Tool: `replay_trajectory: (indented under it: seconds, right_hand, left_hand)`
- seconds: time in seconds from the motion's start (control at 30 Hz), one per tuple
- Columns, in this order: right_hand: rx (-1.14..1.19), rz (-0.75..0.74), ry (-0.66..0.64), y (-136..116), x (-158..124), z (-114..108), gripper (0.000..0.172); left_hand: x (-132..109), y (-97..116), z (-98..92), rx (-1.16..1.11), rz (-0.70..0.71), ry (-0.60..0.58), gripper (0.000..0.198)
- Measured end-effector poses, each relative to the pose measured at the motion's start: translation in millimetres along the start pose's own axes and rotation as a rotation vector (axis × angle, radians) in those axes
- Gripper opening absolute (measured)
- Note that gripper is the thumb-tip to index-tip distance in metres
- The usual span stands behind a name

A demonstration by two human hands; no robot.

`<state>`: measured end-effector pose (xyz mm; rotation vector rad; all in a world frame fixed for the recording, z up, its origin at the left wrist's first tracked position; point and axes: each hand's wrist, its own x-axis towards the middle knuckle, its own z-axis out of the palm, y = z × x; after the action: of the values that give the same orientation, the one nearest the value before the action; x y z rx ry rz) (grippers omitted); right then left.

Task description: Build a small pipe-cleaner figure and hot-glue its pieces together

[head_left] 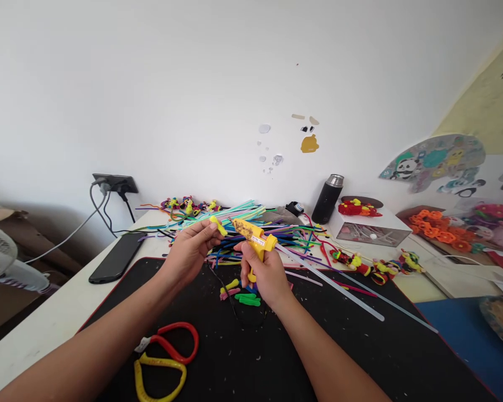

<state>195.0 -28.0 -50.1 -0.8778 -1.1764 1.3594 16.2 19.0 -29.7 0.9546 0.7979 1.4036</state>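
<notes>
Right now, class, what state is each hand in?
Left hand: closed, pinching a small yellow fuzzy piece.
Right hand: closed around the yellow glue gun.

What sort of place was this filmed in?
Probably a craft desk in a home or small studio: heaped pipe cleaners, a yellow glue gun and scissors on a black mat.

From where I stand, the plastic glue gun [251,229] looks blotched, its glue stick [330,280] smooth and translucent, the pipe cleaners [243,211] fuzzy, the desk mat [222,357] matt, the flask's metal top [336,180] shiny.
</notes>
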Motion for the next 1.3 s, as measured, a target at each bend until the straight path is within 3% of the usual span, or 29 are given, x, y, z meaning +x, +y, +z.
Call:
replay_trajectory:
  seconds: [0.23,0.53,1.3]
  right_hand:
    - [-0.014,-0.024,-0.013,4.6,-0.8,-0.9,0.061]
    - [-0.063,-0.027,0.019,9.5,-2.5,0.0,0.059]
    - [-0.117,-0.011,0.055,2.7,-6.4,4.6,0.06]
  left_hand:
    - [2.8,-1.4,-6.8,0.127,0.06,-0.049,0.032]
    - [-1.9,2.7,-1.5,0.27,0.109,-0.088,0.034]
    - [-0.6,-0.1,-2.6,0.247,0.11,-0.107,0.029]
